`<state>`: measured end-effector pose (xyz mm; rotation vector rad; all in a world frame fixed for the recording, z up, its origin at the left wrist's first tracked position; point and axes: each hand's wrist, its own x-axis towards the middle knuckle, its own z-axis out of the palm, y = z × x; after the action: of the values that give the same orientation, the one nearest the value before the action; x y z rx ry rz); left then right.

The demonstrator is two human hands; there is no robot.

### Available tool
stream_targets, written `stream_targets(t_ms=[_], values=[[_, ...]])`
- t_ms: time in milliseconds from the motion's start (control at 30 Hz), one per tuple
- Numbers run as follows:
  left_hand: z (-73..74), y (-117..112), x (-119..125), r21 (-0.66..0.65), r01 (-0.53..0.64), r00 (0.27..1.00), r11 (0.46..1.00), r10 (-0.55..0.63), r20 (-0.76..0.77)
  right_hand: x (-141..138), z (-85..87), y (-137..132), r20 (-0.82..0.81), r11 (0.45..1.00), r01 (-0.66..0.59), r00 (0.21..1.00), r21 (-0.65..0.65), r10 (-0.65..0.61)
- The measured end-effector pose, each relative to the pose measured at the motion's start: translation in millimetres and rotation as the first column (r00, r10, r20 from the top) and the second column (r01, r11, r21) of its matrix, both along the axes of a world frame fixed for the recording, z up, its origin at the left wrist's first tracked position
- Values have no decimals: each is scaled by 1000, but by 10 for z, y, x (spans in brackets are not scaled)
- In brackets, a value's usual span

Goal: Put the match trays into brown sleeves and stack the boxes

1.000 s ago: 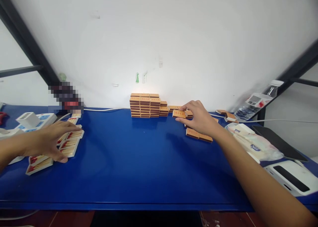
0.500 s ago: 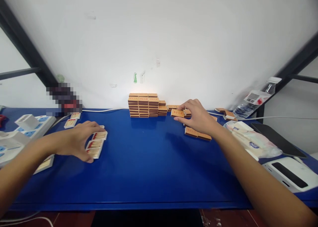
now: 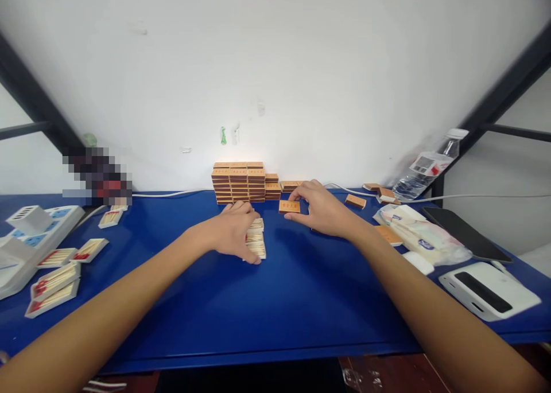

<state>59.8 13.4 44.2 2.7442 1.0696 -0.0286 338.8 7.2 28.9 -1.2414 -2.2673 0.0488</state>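
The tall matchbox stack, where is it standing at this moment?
In the head view, the tall matchbox stack stands slightly left of centre before the wall, just beyond the left hand, with a lower matchbox stack close on its right.

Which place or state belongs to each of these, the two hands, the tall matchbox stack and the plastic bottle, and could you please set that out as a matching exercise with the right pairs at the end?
Column one
1. left hand
2. right hand
3. tall matchbox stack
4. plastic bottle

Column two
A. clear and tilted, at the back right
B. gripping an orange-topped matchbox
C. upright at the back, near the middle
D. curled around match-filled trays

Right pairs: 1-D, 2-B, 3-C, 4-A
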Motion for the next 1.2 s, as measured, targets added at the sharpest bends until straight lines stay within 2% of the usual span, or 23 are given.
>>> stream_targets(t_ms=[100, 167, 333, 433, 667, 767, 833, 933, 1033, 1100, 1200], values=[[-105, 96, 165, 0, 26, 992, 1000, -26, 126, -16, -11, -7, 7, 1000, -22, 1000, -20, 22], [-139, 118, 177, 18, 39, 980, 999, -41, 194, -38, -7, -24, 0, 999, -32, 999, -44, 32], [-90, -30, -69, 125, 16, 928, 992, -62, 369, -262, -3, -195, -71, 978, -118, 992, -173, 107], [-67, -175, -263, 158, -4, 916, 988, -59, 398, -467, -38, -339, -123, 947, -214, 974, -239, 190], [-218, -254, -467, 97, 59, 904, 994, -95, 417, -691, -127, -440, -187, 916, -282, 954, -284, 235], [-269, -243, -492, 38, 46, 886, 998, -58, 460, -684, -133, -444, -167, 908, -269, 960, -321, 226], [-276, -234, -534, 20, 28, 886, 999, -34, 462, -643, -113, -446, -132, 923, -237, 970, -302, 206], [-261, -201, -641, 21, -24, 910, 1000, 13, 415, -517, -49, -422, 5, 954, -102, 994, -282, 108], [-258, -163, -730, 21, -67, 932, 998, 56, 358, -368, 5, -371, 159, 935, 43, 987, -353, 14], [-274, -150, -746, 11, -67, 940, 998, 60, 337, -310, 6, -339, 174, 913, 52, 985, -405, 21], [-310, -153, -719, -12, -50, 944, 999, 51, 326, -311, -31, -318, 124, 898, -2, 990, -441, 63]])
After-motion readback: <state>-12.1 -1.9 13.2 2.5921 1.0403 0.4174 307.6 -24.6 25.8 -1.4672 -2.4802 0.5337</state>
